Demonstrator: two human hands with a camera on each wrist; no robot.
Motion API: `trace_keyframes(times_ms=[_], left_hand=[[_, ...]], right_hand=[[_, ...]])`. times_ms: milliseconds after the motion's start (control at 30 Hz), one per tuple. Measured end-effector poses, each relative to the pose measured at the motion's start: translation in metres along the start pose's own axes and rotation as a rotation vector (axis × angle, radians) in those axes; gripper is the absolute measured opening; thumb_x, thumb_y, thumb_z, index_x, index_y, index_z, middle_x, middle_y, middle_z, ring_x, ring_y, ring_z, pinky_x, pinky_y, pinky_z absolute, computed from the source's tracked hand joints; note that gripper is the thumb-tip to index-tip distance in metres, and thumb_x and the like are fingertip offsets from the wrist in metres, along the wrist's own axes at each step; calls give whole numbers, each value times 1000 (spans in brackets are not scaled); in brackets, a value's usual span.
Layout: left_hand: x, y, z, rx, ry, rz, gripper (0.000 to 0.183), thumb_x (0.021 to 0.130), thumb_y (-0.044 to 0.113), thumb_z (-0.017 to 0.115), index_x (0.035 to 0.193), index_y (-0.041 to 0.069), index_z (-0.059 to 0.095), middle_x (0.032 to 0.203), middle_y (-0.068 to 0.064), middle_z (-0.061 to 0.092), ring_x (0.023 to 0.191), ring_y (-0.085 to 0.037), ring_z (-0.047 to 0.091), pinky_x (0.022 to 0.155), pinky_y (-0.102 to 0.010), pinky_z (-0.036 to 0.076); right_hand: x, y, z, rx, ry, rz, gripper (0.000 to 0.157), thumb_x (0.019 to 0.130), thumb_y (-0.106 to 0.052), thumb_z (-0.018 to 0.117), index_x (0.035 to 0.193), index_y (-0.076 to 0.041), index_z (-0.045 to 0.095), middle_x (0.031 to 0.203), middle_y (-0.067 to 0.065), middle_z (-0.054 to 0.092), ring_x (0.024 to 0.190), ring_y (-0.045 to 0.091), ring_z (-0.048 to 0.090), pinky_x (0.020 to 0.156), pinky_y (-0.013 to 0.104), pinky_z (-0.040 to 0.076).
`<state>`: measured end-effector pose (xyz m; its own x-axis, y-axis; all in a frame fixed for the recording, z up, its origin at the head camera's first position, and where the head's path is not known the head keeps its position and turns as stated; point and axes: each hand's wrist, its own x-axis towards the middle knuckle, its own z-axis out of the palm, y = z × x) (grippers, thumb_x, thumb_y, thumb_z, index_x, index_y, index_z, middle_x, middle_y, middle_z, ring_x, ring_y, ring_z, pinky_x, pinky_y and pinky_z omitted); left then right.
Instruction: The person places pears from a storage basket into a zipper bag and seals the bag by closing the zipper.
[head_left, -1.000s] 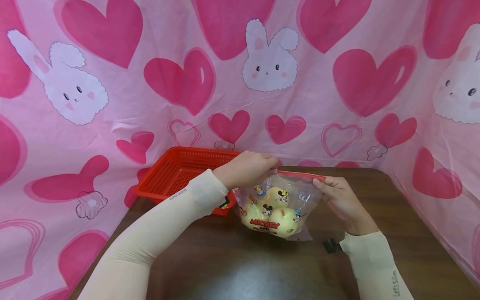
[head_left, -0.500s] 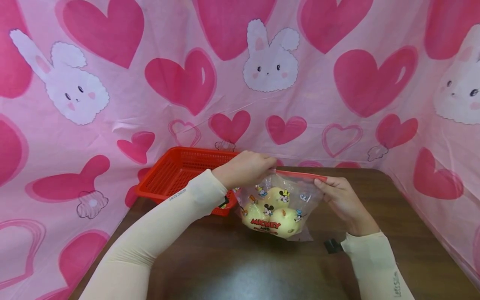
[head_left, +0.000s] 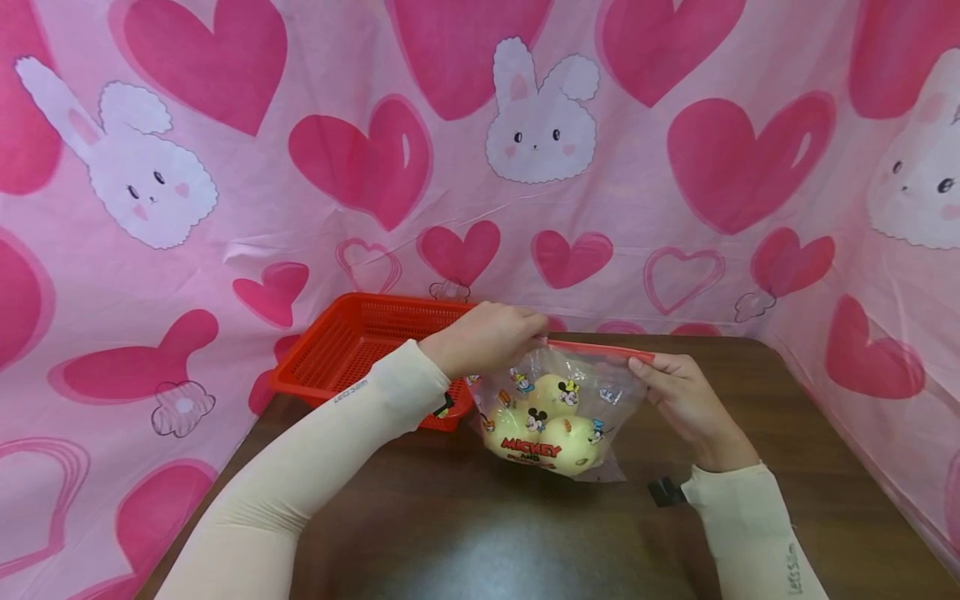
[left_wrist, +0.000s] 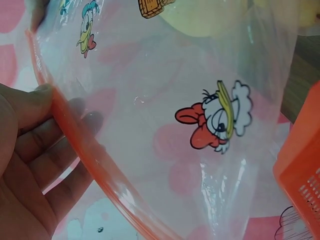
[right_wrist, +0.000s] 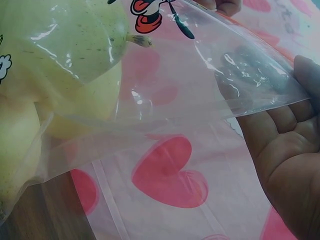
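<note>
A clear zip bag printed with cartoon characters hangs between my two hands over the table. Inside it are three pale yellow-green round fruits; one shows a short brown stem in the right wrist view. My left hand pinches the red zip strip at the bag's top, thumb on the near side and fingers behind. At the strip's right end, my right hand pinches the top corner, its fingers showing through the film. The bag's lower part bulges with the fruits.
A red perforated plastic basket stands behind and left of the bag, partly covered by my left arm. The dark wooden table ends at a pink curtain with hearts and rabbits.
My left hand has slid slightly left along the zip strip. The right hand keeps its hold, and the bag with the fruits stays nearly in place.
</note>
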<state>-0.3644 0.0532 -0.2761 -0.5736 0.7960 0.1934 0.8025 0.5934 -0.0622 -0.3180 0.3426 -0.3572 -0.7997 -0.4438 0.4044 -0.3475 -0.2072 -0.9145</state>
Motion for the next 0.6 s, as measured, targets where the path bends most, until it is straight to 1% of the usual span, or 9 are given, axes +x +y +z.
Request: trace_keyframes(times_ms=[133,233,467,600], left_hand=[[-1,-1,-1,-24,-4,-12,14,90,27,70,99,20,62,86,9,64,74,-7,59,71,-24,52],[-3,-2,-1,-23,-4,-12,14,91,28,70,100,20,63,87,8,65,75,-7,59,72,-23,52],[-5,-5,0,15,36,24,7,94,26,64,95,20,61,83,10,64,70,-5,56,70,-22,50],[-6,-8,2,16,45,23,6,94,26,64,94,20,61,81,11,63,69,-5,55,68,-21,49]], right_hand=[[0,0,0,0,-5,-4,28,102,3,41,120,12,62,114,8,69,101,19,64,86,31,52],[0,1,0,10,-16,-18,28,102,5,40,119,12,62,112,9,69,100,20,64,86,32,53],[0,1,-2,3,-16,-21,29,101,6,40,117,10,63,108,8,70,96,20,65,84,31,53],[0,2,-2,-2,-17,-18,29,101,6,40,117,10,64,107,8,70,94,19,65,83,31,53]])
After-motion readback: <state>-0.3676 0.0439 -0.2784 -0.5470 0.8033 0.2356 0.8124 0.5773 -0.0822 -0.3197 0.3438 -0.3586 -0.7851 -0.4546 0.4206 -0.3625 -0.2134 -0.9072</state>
